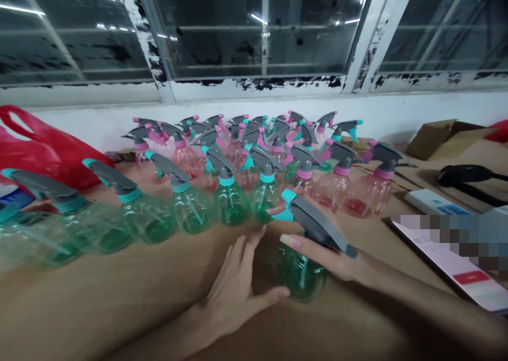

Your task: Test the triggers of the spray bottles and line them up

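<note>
A green see-through spray bottle (304, 276) with a grey and teal trigger head stands upright near the front of the table. My right hand (331, 258) is closed around its neck, just under the trigger head, with the thumb across the front. To its left, my left hand (238, 292) is open, fingers stretched forward and the thumb tip close to the bottle's lower side; whether it touches I cannot tell. Behind my hands runs a row of similar bottles, among them a green spray bottle (232, 205) and a pink spray bottle (371, 191).
Many more spray bottles crowd toward the wall. A red plastic bag (51, 149) lies at the left. On the right are a phone (448, 265), a white box (436, 202), a black cabled object (464, 176) and an open cardboard box (444, 138). Windows (254, 27) rise behind.
</note>
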Action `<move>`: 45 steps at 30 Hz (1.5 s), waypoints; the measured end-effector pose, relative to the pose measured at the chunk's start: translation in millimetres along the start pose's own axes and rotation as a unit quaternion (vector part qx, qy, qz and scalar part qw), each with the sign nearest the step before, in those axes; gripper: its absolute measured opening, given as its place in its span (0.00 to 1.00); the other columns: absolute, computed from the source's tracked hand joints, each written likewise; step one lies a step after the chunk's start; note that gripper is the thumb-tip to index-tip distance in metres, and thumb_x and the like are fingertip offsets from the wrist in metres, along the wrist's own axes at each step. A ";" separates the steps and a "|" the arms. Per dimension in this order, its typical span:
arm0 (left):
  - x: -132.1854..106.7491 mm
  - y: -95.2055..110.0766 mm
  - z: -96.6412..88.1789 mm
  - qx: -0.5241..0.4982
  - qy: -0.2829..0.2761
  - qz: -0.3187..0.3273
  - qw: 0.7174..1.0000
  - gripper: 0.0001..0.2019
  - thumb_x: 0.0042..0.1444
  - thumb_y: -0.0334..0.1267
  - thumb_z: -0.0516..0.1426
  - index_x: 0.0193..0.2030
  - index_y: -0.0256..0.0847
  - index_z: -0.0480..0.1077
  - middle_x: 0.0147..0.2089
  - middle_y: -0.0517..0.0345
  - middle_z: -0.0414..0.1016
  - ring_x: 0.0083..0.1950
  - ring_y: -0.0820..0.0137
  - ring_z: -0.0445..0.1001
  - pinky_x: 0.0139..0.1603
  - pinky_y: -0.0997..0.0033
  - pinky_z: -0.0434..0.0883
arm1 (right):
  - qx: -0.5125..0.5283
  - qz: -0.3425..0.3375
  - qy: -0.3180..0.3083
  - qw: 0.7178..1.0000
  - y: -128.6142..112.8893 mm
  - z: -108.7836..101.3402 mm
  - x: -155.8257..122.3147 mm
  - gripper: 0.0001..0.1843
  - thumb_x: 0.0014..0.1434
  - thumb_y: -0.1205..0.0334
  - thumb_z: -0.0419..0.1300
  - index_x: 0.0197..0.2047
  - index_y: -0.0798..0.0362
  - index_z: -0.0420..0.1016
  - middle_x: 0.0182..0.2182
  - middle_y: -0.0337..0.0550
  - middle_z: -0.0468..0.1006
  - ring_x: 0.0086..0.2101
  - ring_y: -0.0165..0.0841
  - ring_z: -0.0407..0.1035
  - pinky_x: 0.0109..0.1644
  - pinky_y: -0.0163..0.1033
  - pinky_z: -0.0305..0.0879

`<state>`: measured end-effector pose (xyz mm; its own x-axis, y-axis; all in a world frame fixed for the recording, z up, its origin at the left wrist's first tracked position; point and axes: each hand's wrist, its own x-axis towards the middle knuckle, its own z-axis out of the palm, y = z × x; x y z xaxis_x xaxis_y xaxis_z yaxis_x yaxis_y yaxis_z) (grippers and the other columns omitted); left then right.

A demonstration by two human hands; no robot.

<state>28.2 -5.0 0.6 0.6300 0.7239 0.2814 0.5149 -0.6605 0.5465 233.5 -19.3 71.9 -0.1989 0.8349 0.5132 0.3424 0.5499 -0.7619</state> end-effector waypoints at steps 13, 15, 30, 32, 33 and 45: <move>3.0 2.7 -1.2 0.008 -0.003 0.028 1.000 0.39 0.54 0.55 0.59 0.66 0.47 0.45 0.62 0.45 0.58 0.60 0.51 0.60 0.55 0.46 0.61 | 0.000 0.061 -0.005 0.998 6.8 5.7 7.8 0.10 0.56 0.52 0.61 0.36 0.48 0.71 0.27 0.35 0.72 0.22 0.28 0.64 0.25 0.37 0.63; 2.8 2.0 -0.1 0.017 -0.005 0.027 0.999 0.38 0.54 0.55 0.59 0.66 0.47 0.46 0.61 0.46 0.59 0.59 0.51 0.61 0.55 0.45 0.62 | -0.005 0.055 -0.010 0.998 3.1 2.5 9.1 0.12 0.54 0.53 0.62 0.39 0.48 0.72 0.30 0.38 0.74 0.25 0.31 0.68 0.28 0.38 0.66; 3.1 1.3 2.2 0.072 -0.045 0.065 0.994 0.34 0.57 0.54 0.57 0.65 0.43 0.52 0.63 0.46 0.59 0.63 0.49 0.58 0.59 0.43 0.59 | 0.019 0.030 -0.021 0.999 -1.9 -1.2 2.1 0.21 0.49 0.58 0.67 0.47 0.44 0.73 0.39 0.38 0.79 0.36 0.37 0.74 0.41 0.42 0.72; 2.6 0.2 2.9 0.071 -0.045 0.069 0.994 0.34 0.58 0.54 0.57 0.66 0.42 0.51 0.64 0.45 0.58 0.63 0.50 0.57 0.59 0.43 0.58 | 0.025 0.032 -0.031 0.999 -3.3 -1.0 1.7 0.23 0.48 0.59 0.68 0.49 0.44 0.73 0.42 0.38 0.79 0.41 0.37 0.74 0.46 0.43 0.72; 2.3 -0.3 3.2 0.068 -0.043 0.071 0.994 0.35 0.58 0.54 0.57 0.66 0.42 0.50 0.63 0.44 0.59 0.63 0.50 0.57 0.59 0.43 0.58 | 0.023 0.030 -0.036 0.999 -4.1 -1.0 1.6 0.24 0.48 0.60 0.68 0.50 0.44 0.72 0.43 0.38 0.79 0.42 0.38 0.74 0.47 0.43 0.72; 2.4 0.5 3.6 0.062 -0.042 0.063 0.995 0.35 0.57 0.56 0.56 0.66 0.42 0.51 0.62 0.44 0.60 0.62 0.50 0.59 0.57 0.45 0.60 | 0.016 -0.009 -0.030 0.999 0.8 0.3 -0.6 0.24 0.50 0.65 0.66 0.52 0.47 0.71 0.47 0.43 0.77 0.46 0.38 0.73 0.52 0.43 0.71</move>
<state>32.1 -4.3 -1.3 0.7378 0.6175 0.2728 0.4927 -0.7688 0.4076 233.6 -19.4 70.9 -0.2597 0.8248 0.5022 0.3094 0.5637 -0.7659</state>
